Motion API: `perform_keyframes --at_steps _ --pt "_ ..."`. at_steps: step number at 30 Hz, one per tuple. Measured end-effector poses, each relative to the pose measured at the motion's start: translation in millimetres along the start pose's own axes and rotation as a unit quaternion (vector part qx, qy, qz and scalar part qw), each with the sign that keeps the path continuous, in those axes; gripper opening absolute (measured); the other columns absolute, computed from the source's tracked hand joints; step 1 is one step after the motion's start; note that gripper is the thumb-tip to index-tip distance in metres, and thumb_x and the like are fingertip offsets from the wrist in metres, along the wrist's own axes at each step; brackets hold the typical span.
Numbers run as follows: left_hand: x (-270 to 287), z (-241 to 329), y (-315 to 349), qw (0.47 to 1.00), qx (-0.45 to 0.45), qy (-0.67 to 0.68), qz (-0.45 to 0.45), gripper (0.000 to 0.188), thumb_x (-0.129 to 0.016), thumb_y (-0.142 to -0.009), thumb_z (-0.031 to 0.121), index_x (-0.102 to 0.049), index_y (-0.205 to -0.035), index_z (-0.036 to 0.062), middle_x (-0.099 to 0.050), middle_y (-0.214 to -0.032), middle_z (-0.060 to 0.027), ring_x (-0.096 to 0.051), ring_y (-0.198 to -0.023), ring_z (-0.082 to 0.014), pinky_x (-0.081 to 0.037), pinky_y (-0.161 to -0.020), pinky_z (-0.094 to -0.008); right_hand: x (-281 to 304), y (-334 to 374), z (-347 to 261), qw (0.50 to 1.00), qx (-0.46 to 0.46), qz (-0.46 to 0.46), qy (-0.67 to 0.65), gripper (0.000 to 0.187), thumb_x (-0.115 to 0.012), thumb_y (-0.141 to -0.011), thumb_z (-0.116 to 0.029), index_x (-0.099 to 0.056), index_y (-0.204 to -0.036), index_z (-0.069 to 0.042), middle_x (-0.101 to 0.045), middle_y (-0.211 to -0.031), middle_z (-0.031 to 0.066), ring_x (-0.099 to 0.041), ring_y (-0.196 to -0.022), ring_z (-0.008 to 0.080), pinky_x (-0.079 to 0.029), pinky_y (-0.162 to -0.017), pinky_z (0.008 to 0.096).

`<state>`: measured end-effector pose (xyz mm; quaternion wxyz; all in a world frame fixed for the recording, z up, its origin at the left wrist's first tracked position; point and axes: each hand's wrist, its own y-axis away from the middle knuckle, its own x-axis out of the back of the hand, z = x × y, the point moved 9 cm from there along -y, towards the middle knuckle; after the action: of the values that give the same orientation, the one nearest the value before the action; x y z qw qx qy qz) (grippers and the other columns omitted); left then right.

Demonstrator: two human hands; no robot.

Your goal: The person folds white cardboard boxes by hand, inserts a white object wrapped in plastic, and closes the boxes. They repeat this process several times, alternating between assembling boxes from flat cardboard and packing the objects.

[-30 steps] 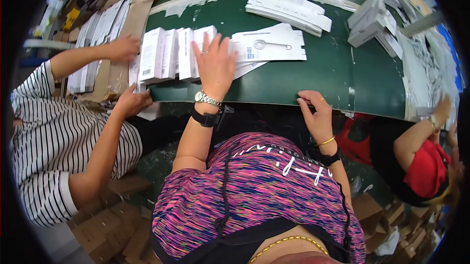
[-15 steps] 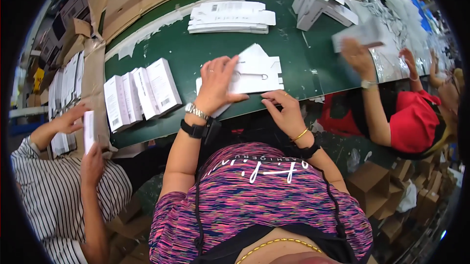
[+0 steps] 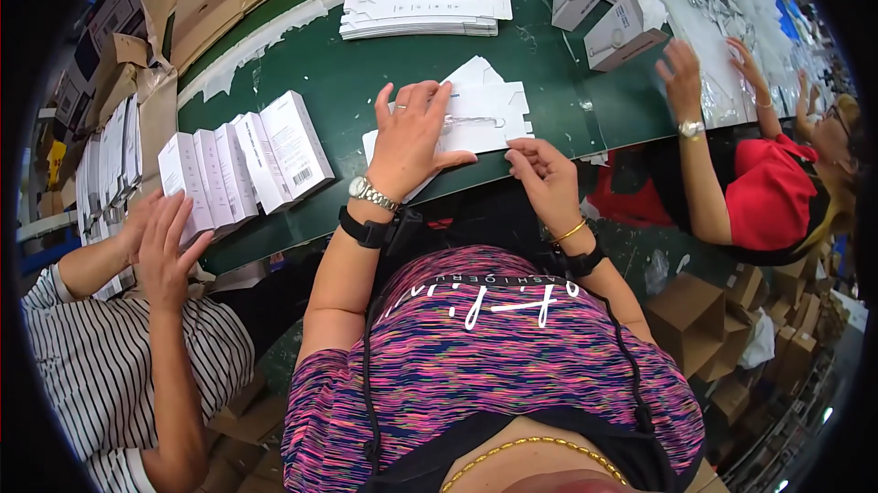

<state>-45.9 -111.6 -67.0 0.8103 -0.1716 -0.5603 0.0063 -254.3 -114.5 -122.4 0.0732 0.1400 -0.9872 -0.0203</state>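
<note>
Flat white cartons (image 3: 483,109) lie loosely fanned on the table in front of me. The top one has a ring-and-loop drawing printed on it. My left hand (image 3: 410,134) rests on its left part with fingers spread, hiding that end. At the near right corner, my right hand (image 3: 547,184) has thumb and forefinger closed on the carton's edge, the other fingers curled. Beyond them sits a neat stack of flat cartons (image 3: 425,10). Left of my hands stand several folded boxes (image 3: 294,150) in a row.
A co-worker's hands (image 3: 165,241) touch the row's left end. On the right, another co-worker's hand (image 3: 681,91) is near standing white boxes (image 3: 624,31). Clear plastic bags (image 3: 722,22) cover the far right table. Brown cardboard boxes (image 3: 690,319) lie below on the right.
My right hand has closed in on the carton's near right corner, while my left hand stays on it. The left co-worker has added a box to the row; the right one has set a box down.
</note>
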Motion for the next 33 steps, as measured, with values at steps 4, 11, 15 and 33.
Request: perform_keyframes --at_steps 4,11,15,33 --pt "-4 0 -3 1.000 -0.005 0.003 -0.014 0.103 -0.089 -0.065 0.060 -0.053 -0.145 0.0049 -0.055 -0.137 -0.0112 -0.051 -0.132 -0.0292 -0.019 -0.121 -0.0582 24 -10 -9 0.991 0.051 0.089 0.081 0.033 -0.070 -0.099 -0.004 -0.065 -0.131 0.003 -0.070 -0.121 0.0101 -0.068 -0.098 0.0120 -0.057 -0.082 0.0256" --pt "-6 5 0 0.999 -0.009 0.024 -0.020 0.100 -0.090 -0.068 0.054 -0.051 -0.147 0.0080 -0.054 -0.138 -0.0118 -0.049 -0.134 -0.0301 -0.020 -0.122 -0.0567 29 -53 -14 0.996 0.021 0.082 0.026 0.047 -0.073 -0.097 -0.005 -0.059 -0.141 0.002 -0.067 -0.133 0.0148 -0.068 -0.110 0.0152 -0.057 -0.093 0.0287" --pt "-8 4 6 1.000 -0.009 0.017 0.012 0.101 -0.091 -0.067 0.050 -0.049 -0.148 0.0073 -0.054 -0.139 -0.0122 -0.049 -0.134 -0.0304 -0.021 -0.121 -0.0571 25 -63 -11 0.995 0.017 0.085 0.056 0.048 -0.074 -0.097 -0.006 -0.058 -0.141 0.002 -0.069 -0.130 0.0153 -0.068 -0.111 0.0164 -0.057 -0.095 0.0291" --pt "-7 6 -9 0.995 -0.021 0.042 -0.083 0.103 -0.089 -0.059 0.025 -0.045 -0.150 0.0033 -0.052 -0.138 -0.0172 -0.048 -0.135 -0.0360 -0.027 -0.118 -0.0518 21 -38 -6 0.997 -0.002 0.071 -0.023 0.046 -0.074 -0.097 -0.006 -0.059 -0.140 0.004 -0.073 -0.118 0.0112 -0.069 -0.101 0.0117 -0.058 -0.085 0.0251"
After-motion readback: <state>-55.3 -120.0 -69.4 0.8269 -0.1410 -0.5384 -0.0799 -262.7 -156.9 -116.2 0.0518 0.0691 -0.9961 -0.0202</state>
